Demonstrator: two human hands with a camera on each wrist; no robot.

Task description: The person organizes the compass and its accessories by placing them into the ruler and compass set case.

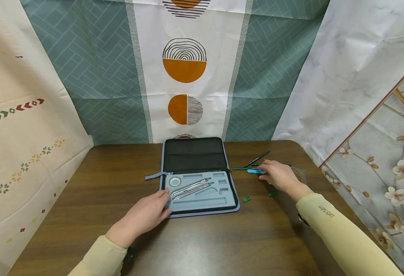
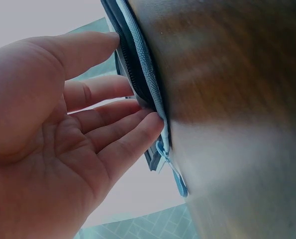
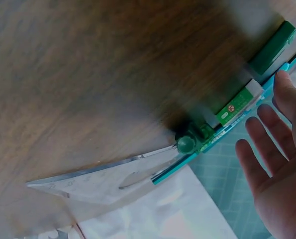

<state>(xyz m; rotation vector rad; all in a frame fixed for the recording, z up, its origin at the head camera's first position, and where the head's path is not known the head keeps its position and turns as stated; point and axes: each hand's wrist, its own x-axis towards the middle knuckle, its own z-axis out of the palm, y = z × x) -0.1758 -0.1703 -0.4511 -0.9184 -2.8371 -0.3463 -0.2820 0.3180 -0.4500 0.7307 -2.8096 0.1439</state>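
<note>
Case (image 1: 193, 155) lay open toward the far middle of the table (image 1: 202, 241), two compasses (image 1: 193, 191) slantwise on its tray (image 1: 231, 197). My left hand (image 1: 148, 211) rested at its near left corner, thumb and fingers apart, touching the rim. On the right, my right hand (image 1: 279, 176) looked pinched, thumb and fingertip together on the right end of a blue piece (image 1: 254, 171), just nearer than a dark pencil (image 1: 257, 159); its other fingers hung loose. Held so near one end, I judged, the piece could swing or slip. A low knuckle could roll the pencil away, my wrist could nudge the green piece (image 1: 272, 193) beside it, and a jolt at the corner could shift the compasses, which seemed loose.
</note>
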